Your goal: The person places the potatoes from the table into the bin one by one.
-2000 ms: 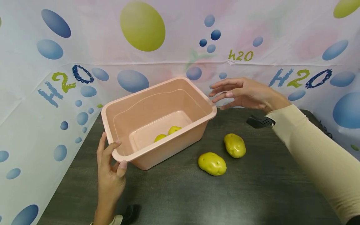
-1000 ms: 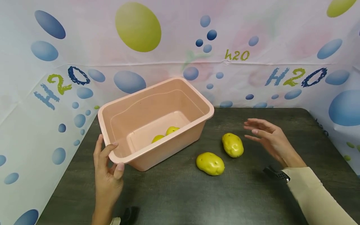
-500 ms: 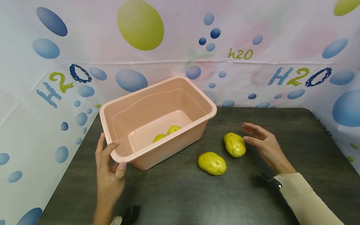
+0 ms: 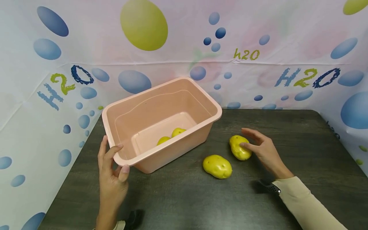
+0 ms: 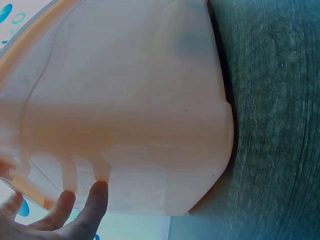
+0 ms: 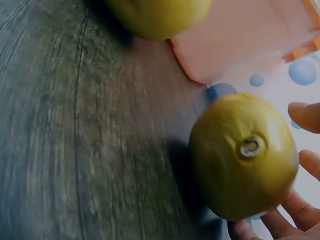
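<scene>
A peach plastic basin [image 4: 178,140] stands at an angle on the dark table, two yellow potatoes [image 4: 178,131] partly visible inside. My left hand [image 4: 112,182] holds its near left corner, index finger over the rim and thumb outside. Fingertips [image 5: 101,187] lie against the outer wall in the left wrist view. To the right of the basin, my right hand [image 4: 263,150] is at a shiny yellow potato [image 4: 240,148], thumb overlapping it and fingers extended along its far side. A gap shows between thumb and potato in the right wrist view. Another yellow potato [image 4: 217,166] lies nearer the front.
The dark wood-grain table [image 4: 184,204] reaches back to a white printed backdrop [image 4: 184,32] with blue and green ovals. The basin's back side stands close to that backdrop. A dark strap [image 4: 270,187] hangs at the right wrist.
My right hand has left the basin's right rim, come down over the table, then moved left to the farther potato. The left hand keeps its hold on the basin's corner.
</scene>
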`<state>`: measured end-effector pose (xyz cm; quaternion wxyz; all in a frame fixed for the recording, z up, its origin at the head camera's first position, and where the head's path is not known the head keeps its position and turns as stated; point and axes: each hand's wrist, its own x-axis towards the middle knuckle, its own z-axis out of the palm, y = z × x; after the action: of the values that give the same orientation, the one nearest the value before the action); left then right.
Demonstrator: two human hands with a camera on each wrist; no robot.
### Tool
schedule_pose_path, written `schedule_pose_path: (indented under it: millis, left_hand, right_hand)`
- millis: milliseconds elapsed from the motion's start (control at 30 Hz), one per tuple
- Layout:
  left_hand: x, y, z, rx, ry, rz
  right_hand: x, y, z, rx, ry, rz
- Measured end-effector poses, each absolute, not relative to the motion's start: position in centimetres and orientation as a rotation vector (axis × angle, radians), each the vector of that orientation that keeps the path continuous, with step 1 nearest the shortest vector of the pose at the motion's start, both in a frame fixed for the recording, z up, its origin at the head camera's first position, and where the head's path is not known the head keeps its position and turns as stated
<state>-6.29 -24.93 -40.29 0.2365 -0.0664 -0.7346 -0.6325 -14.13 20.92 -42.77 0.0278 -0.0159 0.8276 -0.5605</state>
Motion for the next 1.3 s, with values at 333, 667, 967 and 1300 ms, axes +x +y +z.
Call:
schedule_pose_path:
  millis: [333, 667, 967, 1300]
  left_hand:
    - [-6.3, -24.8, -40.2, -0.171, -2.026, -1.73]
    - [-6.3, -24.8, -40.1, -0.169, -2.036, -1.718]
    - [-6.2, -24.8, -40.3, -0.181, -2.034, -1.714]
    - [-6.3, -24.7, -40.3, -0.191, -1.981, -1.782]
  right_hand:
    - [-14.4, 20.1, -42.8, -0.11, 2.606, -1.617]
    - [-14.7, 19.6, -43.1, -0.226, 2.742, -1.425]
    - [-14.8, 19.2, -44.2, -0.343, 2.833, -1.322]
    - [-15.1, 19.2, -44.3, -0.427, 2.856, -1.289]
